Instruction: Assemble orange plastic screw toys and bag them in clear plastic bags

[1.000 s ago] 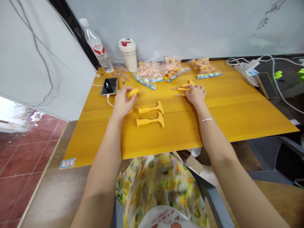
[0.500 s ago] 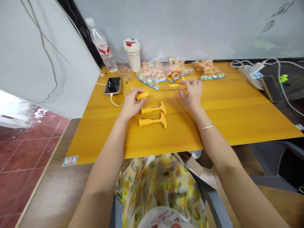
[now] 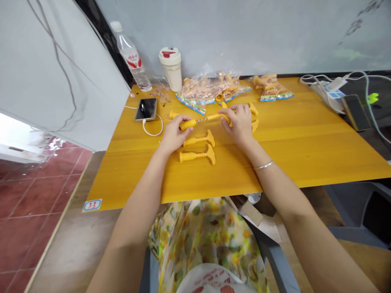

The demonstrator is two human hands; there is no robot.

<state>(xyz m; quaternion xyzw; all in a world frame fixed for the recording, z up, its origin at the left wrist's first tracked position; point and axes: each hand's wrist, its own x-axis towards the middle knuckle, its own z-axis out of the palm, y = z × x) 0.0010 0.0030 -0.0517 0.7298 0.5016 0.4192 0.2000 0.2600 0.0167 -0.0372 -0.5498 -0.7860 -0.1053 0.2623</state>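
Observation:
My left hand (image 3: 173, 132) is closed around a ribbed yellow plastic sleeve (image 3: 187, 123). My right hand (image 3: 240, 122) grips a yellow T-handled corkscrew (image 3: 214, 118), whose metal spiral points left and meets the end of the sleeve. Two assembled yellow corkscrews lie just in front of my hands, one (image 3: 199, 141) nearer them and one (image 3: 198, 155) closer to me. More yellow pieces (image 3: 254, 110) lie on the table beyond my right hand.
Two clear bags of yellow parts (image 3: 207, 90) (image 3: 271, 88) lie at the back of the yellow table (image 3: 305, 146). A phone (image 3: 146, 109) on a white cable, a water bottle (image 3: 130, 57) and a cup (image 3: 171, 69) stand at back left. A power strip (image 3: 330, 91) is at the right.
My right hand picked a corkscrew up from the table and carried it left. Its spiral now meets the sleeve in my left hand, which shifted slightly right.

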